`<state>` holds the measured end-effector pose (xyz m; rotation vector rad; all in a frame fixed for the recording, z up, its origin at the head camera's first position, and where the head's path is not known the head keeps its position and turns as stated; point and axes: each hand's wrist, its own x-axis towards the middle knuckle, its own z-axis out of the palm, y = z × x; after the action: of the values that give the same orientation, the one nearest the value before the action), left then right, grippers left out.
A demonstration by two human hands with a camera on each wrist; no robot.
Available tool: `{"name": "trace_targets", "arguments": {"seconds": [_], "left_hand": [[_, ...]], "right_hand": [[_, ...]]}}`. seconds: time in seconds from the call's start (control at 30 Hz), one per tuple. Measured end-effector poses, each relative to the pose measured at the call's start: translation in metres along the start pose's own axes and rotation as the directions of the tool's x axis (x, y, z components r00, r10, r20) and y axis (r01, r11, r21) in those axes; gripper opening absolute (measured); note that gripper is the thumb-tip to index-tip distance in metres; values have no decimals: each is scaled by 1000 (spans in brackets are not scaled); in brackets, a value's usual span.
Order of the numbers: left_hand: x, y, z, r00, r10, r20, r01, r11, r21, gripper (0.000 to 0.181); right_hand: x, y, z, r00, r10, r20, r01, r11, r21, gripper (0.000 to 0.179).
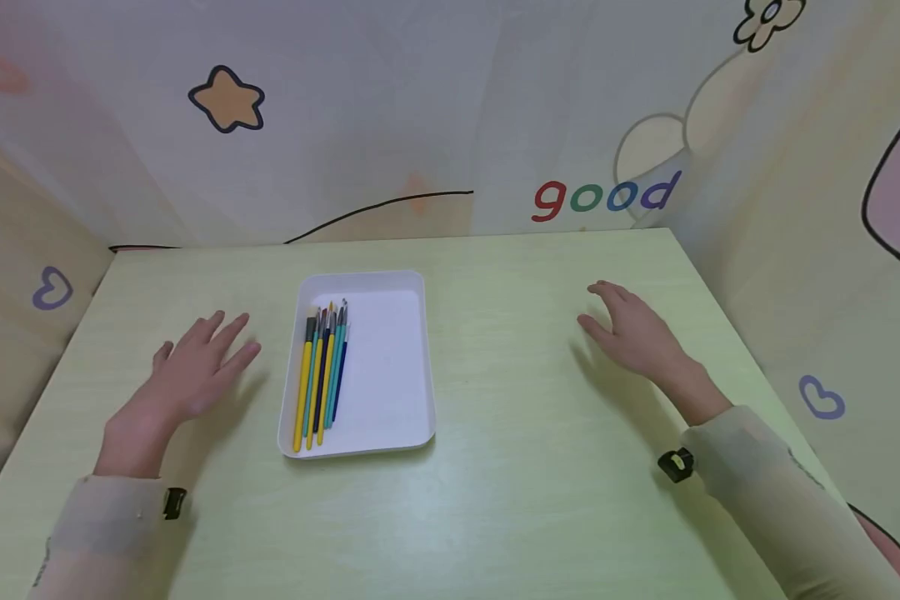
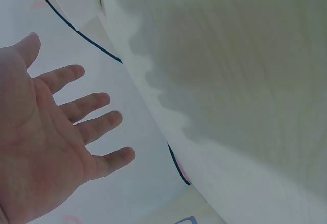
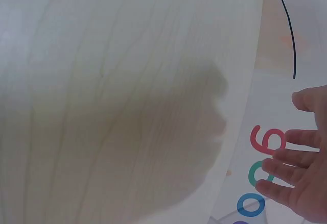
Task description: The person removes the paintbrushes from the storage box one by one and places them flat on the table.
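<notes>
Step, judged: preparatory, paintbrushes (image 1: 322,375) untouched; taking one would call for the left hand (image 1: 193,367) reaching towards 3 o'clock. Paintbrushes: about eight, overlapping, three yellow-handled; along the 9 o'clock side of tray. Tray (image 1: 390,367): one, white, on surface (image 1: 510,367). Hands: two; left at tray's 9 o'clock, right hand (image 1: 633,333) at 3. Grip, both: fingers apart, nothing held.

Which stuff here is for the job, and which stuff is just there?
Probably for the job:
- paintbrushes, lying together in the tray
- white tray, between the hands
- left hand and right hand, both holding nothing

Just there:
- orange star on the wall
- colourful word "good", also on the wall
</notes>
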<state>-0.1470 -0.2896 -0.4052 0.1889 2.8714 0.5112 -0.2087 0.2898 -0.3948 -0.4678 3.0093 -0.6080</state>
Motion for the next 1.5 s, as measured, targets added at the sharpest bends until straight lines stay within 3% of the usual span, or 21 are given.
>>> {"name": "trace_targets", "arguments": {"seconds": [0.17, 0.43, 0.53, 0.63, 0.8, 0.97, 1.13, 1.5], "left_hand": [[2, 12, 2, 999, 31, -30, -32, 999, -28, 76], [0, 21, 9, 994, 67, -90, -85, 972, -221, 61], [0, 25, 12, 995, 66, -77, -86, 951, -297, 58], [0, 31, 13, 999, 38, -29, -47, 921, -386, 59], [3, 38, 14, 998, -1, 61, 34, 845, -534, 61], [4, 40, 16, 996, 16, 87, 39, 802, -597, 61], [5, 42, 17, 994, 17, 109, 54, 788, -613, 61], [6, 39, 19, 991, 28, 132, 65, 760, -647, 62]], "right_hand": [[1, -7, 4, 1000, -7, -28, 8, 999, 54, 47], [-1, -25, 8, 1000, -20, 4, 19, 993, 117, 40], [0, -32, 9, 999, -45, 0, 45, 987, 155, 36], [1, -41, 10, 997, -73, -16, 75, 977, 199, 31], [6, -61, 13, 993, -112, -36, 118, 953, 278, 23], [10, -81, 14, 989, -143, -32, 145, 929, 340, 19], [14, -98, 18, 989, -145, 19, 122, 887, 445, 21], [24, -130, 24, 979, -159, 131, 33, 749, 661, 24]]}}
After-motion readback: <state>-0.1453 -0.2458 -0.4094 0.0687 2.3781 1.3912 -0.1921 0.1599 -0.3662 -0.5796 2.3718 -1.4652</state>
